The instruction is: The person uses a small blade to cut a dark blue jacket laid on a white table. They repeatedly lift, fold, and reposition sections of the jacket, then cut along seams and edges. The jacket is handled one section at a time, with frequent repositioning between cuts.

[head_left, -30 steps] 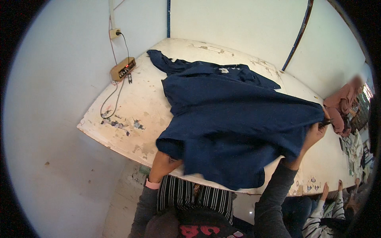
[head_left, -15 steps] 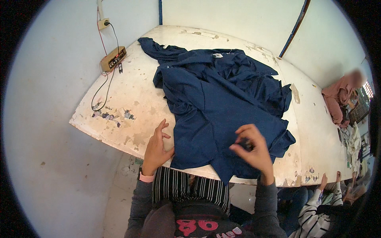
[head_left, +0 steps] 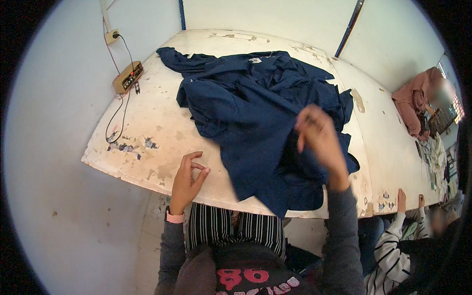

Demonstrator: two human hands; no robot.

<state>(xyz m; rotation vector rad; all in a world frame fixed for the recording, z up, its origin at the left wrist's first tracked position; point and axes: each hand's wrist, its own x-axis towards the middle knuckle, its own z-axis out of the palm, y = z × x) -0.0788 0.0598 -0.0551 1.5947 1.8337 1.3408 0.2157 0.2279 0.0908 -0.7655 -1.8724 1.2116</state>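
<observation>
Though rumpled, one navy garment (head_left: 250, 118) near two hands (head_left: 186, 181) (head_left: 322, 140)

Place: a workshop, apparently for garments. Evidence: broad pale bench (head_left: 167, 142), its surface stained and chipped, with dark blue cloth (head_left: 246, 123) spread in loose folds across it. Left side: tan electrical box (head_left: 129, 77) on the bench, cabled to a wall socket (head_left: 112, 36). Right side: a person in dusty pink (head_left: 415, 98); nearer, another in striped sleeves (head_left: 392, 253). Pale heap (head_left: 435, 155) at far right, probably fabric; small and distorted there.
</observation>
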